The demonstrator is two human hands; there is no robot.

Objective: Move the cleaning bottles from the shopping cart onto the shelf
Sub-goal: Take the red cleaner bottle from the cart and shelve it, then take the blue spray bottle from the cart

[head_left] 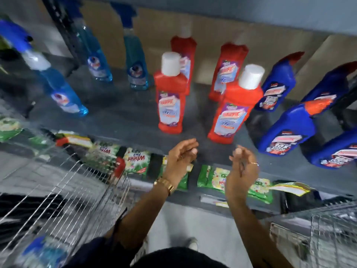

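Observation:
On the grey shelf (123, 117) stand several cleaning bottles: blue spray bottles (63, 93) at the left, red bottles with white caps (170, 93) in the middle, and dark blue bottles with red caps (286, 128) at the right. My left hand (181, 157) and my right hand (241, 165) hover empty, fingers apart, just in front of the shelf edge below the two front red bottles (231, 113). The wire shopping cart (63, 200) is at the lower left. A blue spray bottle (40, 252) lies inside it.
Green detergent packets (135, 161) line a lower shelf under the bottles. A second wire basket (328, 235) is at the lower right. A dark shelf post (63, 29) rises at the back left. Brown cardboard backs the shelf.

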